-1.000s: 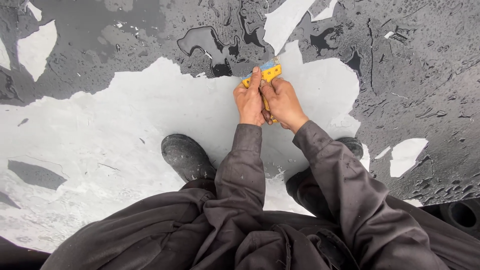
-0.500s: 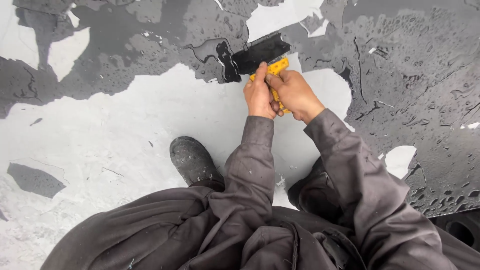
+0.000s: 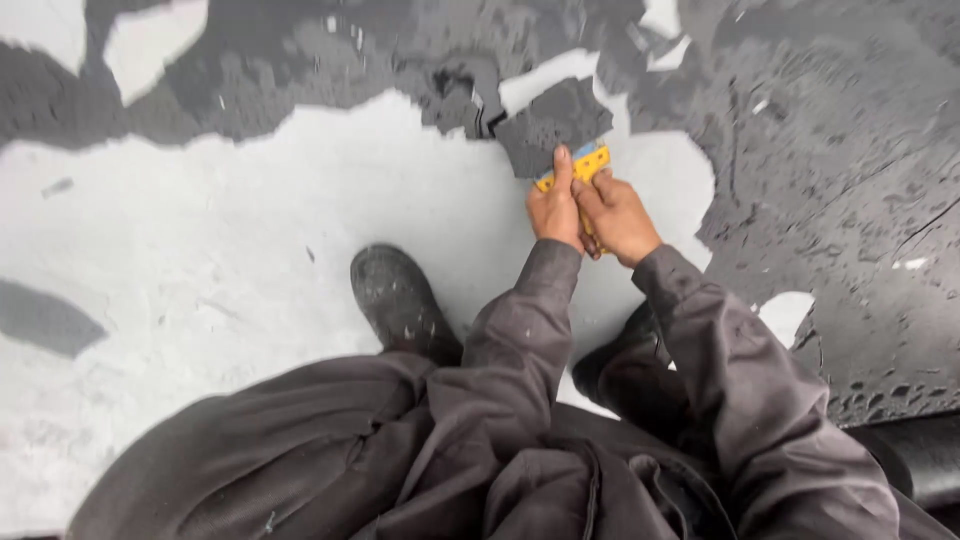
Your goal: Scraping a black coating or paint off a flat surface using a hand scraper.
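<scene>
The yellow scraper [image 3: 578,167] sits low on the pale bare floor [image 3: 250,230], its front edge under a lifted flap of dark coating [image 3: 553,125]. My left hand [image 3: 555,207] and right hand [image 3: 615,215] both clench its handle, touching each other. My dark boot [image 3: 395,300] stands nearby, left of them.

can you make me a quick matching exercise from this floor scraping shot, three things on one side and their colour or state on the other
Things:
1. scraper
2. boot
3. lifted coating flake

Descriptions:
A. dark, planted on the pale bare floor
B. yellow, gripped by the left hand and right hand
C. dark grey, raised just ahead of the blade

Pairs: 1-B, 2-A, 3-C
</scene>
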